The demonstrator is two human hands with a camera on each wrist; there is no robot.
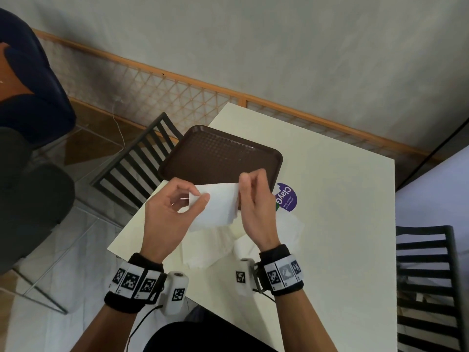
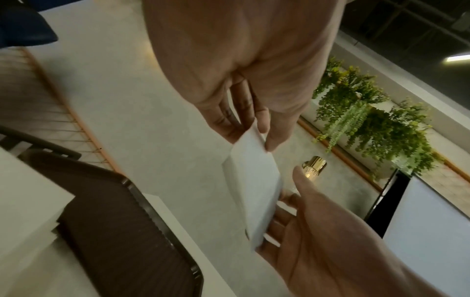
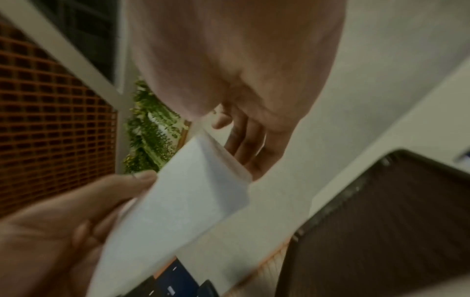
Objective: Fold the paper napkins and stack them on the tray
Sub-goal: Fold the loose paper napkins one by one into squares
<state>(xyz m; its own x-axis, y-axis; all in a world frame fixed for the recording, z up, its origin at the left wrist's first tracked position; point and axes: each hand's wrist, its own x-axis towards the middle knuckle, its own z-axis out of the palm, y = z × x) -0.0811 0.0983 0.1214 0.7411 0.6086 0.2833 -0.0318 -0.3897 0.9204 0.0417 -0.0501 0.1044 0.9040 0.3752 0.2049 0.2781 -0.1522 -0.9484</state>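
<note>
A white paper napkin [image 1: 218, 207] hangs in the air over the near edge of the brown tray [image 1: 220, 156]. My left hand [image 1: 199, 198] pinches its left edge between thumb and fingers. My right hand [image 1: 241, 182] pinches its right edge. The left wrist view shows the napkin [image 2: 254, 180] folded double, stretched between my left hand [image 2: 251, 136] above and my right hand [image 2: 292, 193] below, with the tray [image 2: 114, 221] beside it. In the right wrist view the napkin [image 3: 183, 201] runs from my right hand [image 3: 229, 156] down to my left hand [image 3: 142, 180]. Nothing lies on the tray.
Loose white napkins [image 1: 203, 250] lie on the cream table [image 1: 342, 224] under my wrists, more of them [image 1: 291, 224] to the right. A round purple sticker [image 1: 288, 196] sits by the tray. Black slatted chairs stand left [image 1: 137, 161] and right [image 1: 426, 275].
</note>
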